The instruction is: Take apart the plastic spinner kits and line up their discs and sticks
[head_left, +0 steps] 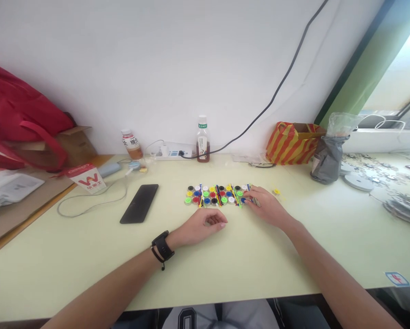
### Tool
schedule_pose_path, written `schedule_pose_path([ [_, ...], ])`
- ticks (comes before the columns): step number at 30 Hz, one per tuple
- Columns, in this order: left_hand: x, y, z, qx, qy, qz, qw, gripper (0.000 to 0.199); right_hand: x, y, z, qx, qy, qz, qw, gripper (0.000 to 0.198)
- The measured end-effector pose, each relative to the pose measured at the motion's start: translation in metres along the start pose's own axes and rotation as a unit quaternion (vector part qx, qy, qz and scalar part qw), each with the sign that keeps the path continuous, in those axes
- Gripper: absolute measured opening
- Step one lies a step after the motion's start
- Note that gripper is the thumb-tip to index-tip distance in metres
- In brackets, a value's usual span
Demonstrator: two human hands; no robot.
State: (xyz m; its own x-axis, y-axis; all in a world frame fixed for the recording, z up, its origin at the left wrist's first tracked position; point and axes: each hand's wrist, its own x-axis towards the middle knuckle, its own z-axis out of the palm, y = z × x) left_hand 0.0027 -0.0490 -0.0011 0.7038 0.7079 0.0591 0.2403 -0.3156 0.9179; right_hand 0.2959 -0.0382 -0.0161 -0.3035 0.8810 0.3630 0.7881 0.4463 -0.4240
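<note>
Small round coloured discs (207, 200) stand in three rows on the table, in red, blue, green, yellow, black and white. Several bundles of thin coloured sticks (219, 195) lie across the rows between groups of discs. My right hand (267, 206) is at the right end of the rows, its thumb and fingers drawn together over the last discs; what they pinch is hidden. In front of the rows rests my left hand (205, 225), loosely curled with a hollow between thumb and fingers and nothing seen in it. A black band is on that wrist.
A yellow disc (276, 192) lies right of my right hand. The black phone (139, 204) is on the left, near a white cable. Behind stand a tea bottle (202, 141), a power strip (173, 151) and a striped bag (290, 145). A grey bag (328, 160) stands right.
</note>
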Motion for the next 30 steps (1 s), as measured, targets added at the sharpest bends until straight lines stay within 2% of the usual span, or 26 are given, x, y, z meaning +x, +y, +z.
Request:
schedule_pose_path([
  [4,0.000,-0.002,0.001,-0.011,0.013,-0.002,1.000,0.026,0.000,-0.001,-0.003,-0.003,-0.011,-0.005,1.000,0.013],
  [7,0.000,-0.004,0.002,-0.032,0.039,-0.011,0.999,0.028,-0.001,-0.008,-0.009,0.003,0.028,0.008,1.000,0.009],
  [10,0.000,-0.004,0.004,-0.046,0.061,-0.014,0.997,0.034,-0.004,-0.029,-0.007,0.052,0.062,-0.001,0.997,0.006],
  [11,-0.001,-0.003,0.004,-0.041,0.068,-0.009,0.997,0.038,-0.005,-0.038,-0.004,0.079,0.052,-0.017,0.995,0.006],
  [13,-0.001,-0.001,0.005,-0.007,0.073,0.005,0.997,0.044,-0.007,-0.056,0.005,0.129,-0.014,-0.060,0.990,0.006],
  [15,-0.001,0.000,0.005,0.037,0.064,0.019,0.997,0.040,-0.008,-0.070,0.013,0.152,-0.072,-0.093,0.981,0.004],
  [17,-0.001,0.000,0.005,0.064,0.054,0.024,0.996,0.033,-0.009,-0.074,0.018,0.157,-0.089,-0.097,0.979,0.003],
  [20,-0.001,-0.004,0.005,0.069,0.058,0.029,0.996,0.032,-0.006,-0.064,0.015,0.128,-0.047,-0.056,0.989,0.003],
  [23,-0.001,-0.006,0.005,0.081,0.061,0.040,0.994,0.030,-0.003,-0.043,0.008,0.060,0.031,0.029,0.997,0.008],
  [25,-0.002,-0.006,0.005,0.096,0.059,0.040,0.993,0.028,-0.001,-0.030,0.003,0.009,0.060,0.082,0.995,0.009],
  [30,-0.003,-0.003,0.004,0.111,0.056,0.041,0.991,0.025,-0.003,-0.013,0.000,-0.087,0.053,0.153,0.983,0.005],
])
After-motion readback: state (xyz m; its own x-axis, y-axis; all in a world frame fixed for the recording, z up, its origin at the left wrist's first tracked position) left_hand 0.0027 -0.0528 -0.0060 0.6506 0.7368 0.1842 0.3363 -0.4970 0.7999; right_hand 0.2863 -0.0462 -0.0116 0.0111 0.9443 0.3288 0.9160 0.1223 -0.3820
